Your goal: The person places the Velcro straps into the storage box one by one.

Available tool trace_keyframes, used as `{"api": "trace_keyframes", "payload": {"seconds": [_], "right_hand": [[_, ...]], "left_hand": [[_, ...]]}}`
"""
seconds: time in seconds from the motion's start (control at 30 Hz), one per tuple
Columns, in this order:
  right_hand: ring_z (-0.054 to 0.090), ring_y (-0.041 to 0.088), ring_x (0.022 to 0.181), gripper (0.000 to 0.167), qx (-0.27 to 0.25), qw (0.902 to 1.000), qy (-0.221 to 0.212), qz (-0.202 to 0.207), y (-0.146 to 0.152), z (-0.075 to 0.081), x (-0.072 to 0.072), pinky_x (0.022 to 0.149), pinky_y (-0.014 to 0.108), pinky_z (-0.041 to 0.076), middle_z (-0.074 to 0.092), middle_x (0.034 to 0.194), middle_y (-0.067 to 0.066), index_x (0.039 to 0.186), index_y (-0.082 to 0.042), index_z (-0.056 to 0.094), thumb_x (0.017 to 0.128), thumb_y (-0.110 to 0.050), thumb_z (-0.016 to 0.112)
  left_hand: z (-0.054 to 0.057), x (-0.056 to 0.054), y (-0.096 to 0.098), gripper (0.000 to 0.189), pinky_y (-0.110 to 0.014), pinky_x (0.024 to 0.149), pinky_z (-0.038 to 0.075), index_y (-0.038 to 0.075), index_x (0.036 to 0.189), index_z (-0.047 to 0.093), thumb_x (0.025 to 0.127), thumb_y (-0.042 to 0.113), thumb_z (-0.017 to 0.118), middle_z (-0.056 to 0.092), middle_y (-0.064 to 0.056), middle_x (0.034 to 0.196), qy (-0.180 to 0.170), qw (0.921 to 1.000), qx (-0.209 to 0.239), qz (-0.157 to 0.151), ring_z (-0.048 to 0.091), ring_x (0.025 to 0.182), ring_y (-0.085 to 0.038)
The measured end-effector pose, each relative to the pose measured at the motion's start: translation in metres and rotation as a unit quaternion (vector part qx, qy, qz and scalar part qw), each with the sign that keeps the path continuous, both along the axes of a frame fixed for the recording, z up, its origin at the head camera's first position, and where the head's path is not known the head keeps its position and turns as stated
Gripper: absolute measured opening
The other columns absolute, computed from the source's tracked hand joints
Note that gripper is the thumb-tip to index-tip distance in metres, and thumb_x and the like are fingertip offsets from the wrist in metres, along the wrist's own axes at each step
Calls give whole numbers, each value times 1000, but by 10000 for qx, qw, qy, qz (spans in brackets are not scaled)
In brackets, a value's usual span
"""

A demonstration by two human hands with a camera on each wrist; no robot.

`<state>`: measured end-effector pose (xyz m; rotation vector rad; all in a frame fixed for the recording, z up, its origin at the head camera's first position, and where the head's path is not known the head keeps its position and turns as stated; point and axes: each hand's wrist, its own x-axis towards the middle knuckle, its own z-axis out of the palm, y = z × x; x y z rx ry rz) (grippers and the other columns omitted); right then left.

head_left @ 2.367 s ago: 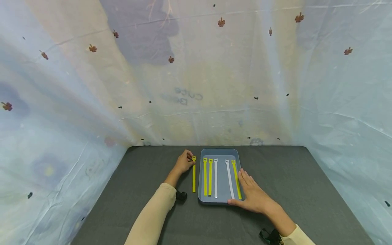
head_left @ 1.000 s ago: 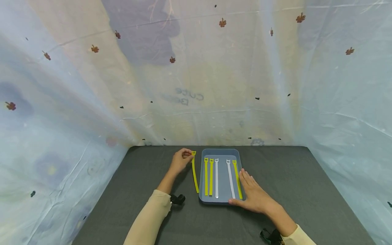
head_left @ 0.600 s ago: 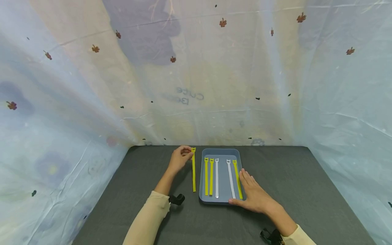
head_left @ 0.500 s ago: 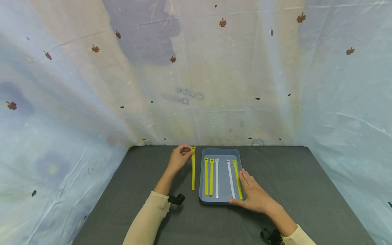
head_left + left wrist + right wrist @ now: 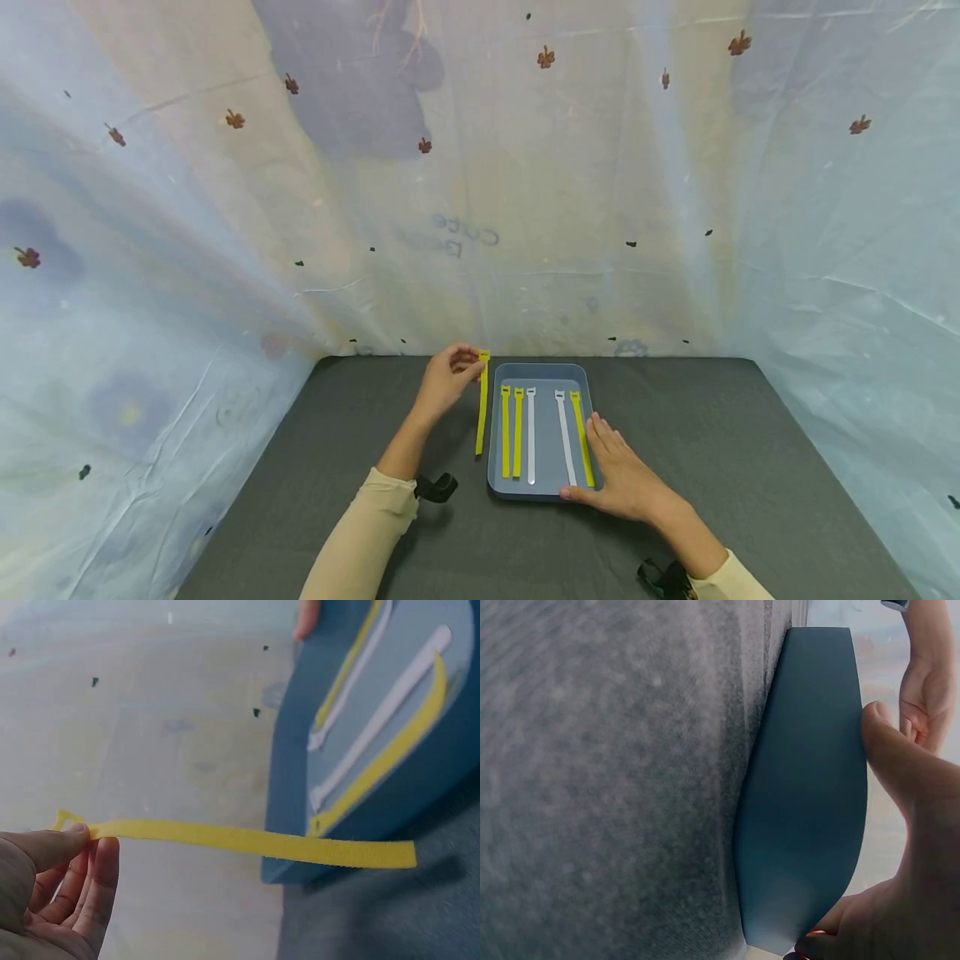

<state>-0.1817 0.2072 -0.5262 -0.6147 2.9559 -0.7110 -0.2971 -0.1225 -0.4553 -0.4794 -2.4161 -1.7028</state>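
My left hand (image 5: 442, 385) pinches a yellow hook-and-loop cable tie (image 5: 482, 412) near its slotted head, between thumb and fingers. In the left wrist view the cable tie (image 5: 255, 842) stretches out from the fingertips, its tail free above the table. Just right of it lies a blue-grey tray (image 5: 547, 450). Inside are two yellow ties on the left, a white tie (image 5: 531, 437) beside them, then another white tie (image 5: 566, 442) and a yellow tie (image 5: 582, 442) at the right. My right hand (image 5: 626, 483) rests on the tray's near right corner, fingers straight, thumb on the front rim.
Dark grey cloth covers the table (image 5: 750, 467). A patterned plastic sheet (image 5: 480, 183) hangs behind and at both sides. Within the tray, a bare gap separates the two white ties. A black band with a camera (image 5: 437, 488) sits on the left wrist.
My left hand has lifted the yellow cable tie off the table and moved it up and slightly right, toward the tray's left side. The right hand and tray stay put.
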Motion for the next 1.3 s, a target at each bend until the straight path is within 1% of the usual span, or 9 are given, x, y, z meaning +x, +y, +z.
{"api": "trace_keyframes", "payload": {"seconds": [0.13, 0.27, 0.4, 0.5, 0.77, 0.9, 0.97, 1.13, 1.3], "right_hand": [[18, 46, 163, 131, -19, 10000, 1, -2, 0, 0, 0, 131, 63, 21, 15, 175, 30, 166, 11, 20, 87, -81, 70], [17, 46, 163, 131, 5, 10000, -16, 4, 0, 1, 0, 131, 63, 21, 14, 175, 30, 166, 11, 20, 87, -81, 70], [16, 45, 163, 131, 22, 10000, -41, -16, 0, 0, -1, 131, 63, 21, 14, 176, 29, 167, 10, 19, 87, -81, 69], [16, 45, 163, 132, 21, 10000, -70, -38, 0, 0, -1, 131, 63, 21, 14, 176, 29, 167, 10, 19, 87, -82, 69], [16, 45, 163, 132, 45, 10000, -73, -30, 0, -2, -2, 131, 63, 20, 13, 176, 29, 167, 10, 18, 87, -82, 69], [16, 45, 163, 132, 47, 9999, -85, -33, 1, -2, -2, 131, 63, 20, 13, 176, 29, 167, 10, 19, 87, -82, 69], [16, 45, 163, 132, 41, 9999, -103, -29, 1, -1, -2, 131, 63, 20, 13, 176, 30, 166, 11, 19, 87, -82, 69], [16, 47, 163, 130, 38, 9999, -107, -10, 0, -1, -2, 131, 64, 20, 13, 175, 31, 166, 11, 19, 88, -79, 70], [16, 47, 163, 129, -11, 9999, -130, 8, -1, 1, -1, 131, 65, 19, 13, 175, 31, 166, 12, 19, 89, -77, 72]], "left_hand": [[10, 4, 8, 23, -38, 84, 65, 8, 125, 69, 103, 15, 75, 75, -12, 115, 110, 9999, 85, -63, 74, 99, -34], [20, 8, 18, 24, -33, 84, 65, 7, 125, 68, 103, 13, 75, 74, -10, 115, 173, 9996, 143, -152, 74, 99, -26], [27, 12, 29, 24, -33, 83, 65, 5, 125, 67, 103, 11, 75, 74, -11, 115, 254, 9988, 239, -343, 74, 99, -24], [28, 13, 36, 24, -33, 83, 65, 4, 125, 67, 102, 9, 75, 74, -12, 113, 223, 9980, 332, -496, 74, 98, -26], [19, 14, 54, 25, -35, 80, 66, 5, 125, 66, 102, 7, 74, 73, -13, 112, 76, 9950, 370, -929, 75, 96, -30], [16, 15, 64, 26, -49, 85, 67, 5, 127, 65, 102, 6, 74, 72, -14, 116, -26, 9927, 437, -1124, 75, 98, -28], [14, 14, 69, 26, -50, 85, 66, 4, 127, 65, 103, 6, 73, 72, -15, 116, -76, 9916, 483, -1198, 76, 98, -27], [6, 13, 80, 27, -37, 83, 67, 4, 129, 64, 104, 8, 73, 72, -14, 116, -311, 9897, 501, -1301, 76, 99, -25], [-6, 8, 87, 27, -36, 84, 67, 5, 130, 63, 105, 9, 72, 71, -13, 116, -660, 9857, 667, -1399, 76, 99, -24]]}}
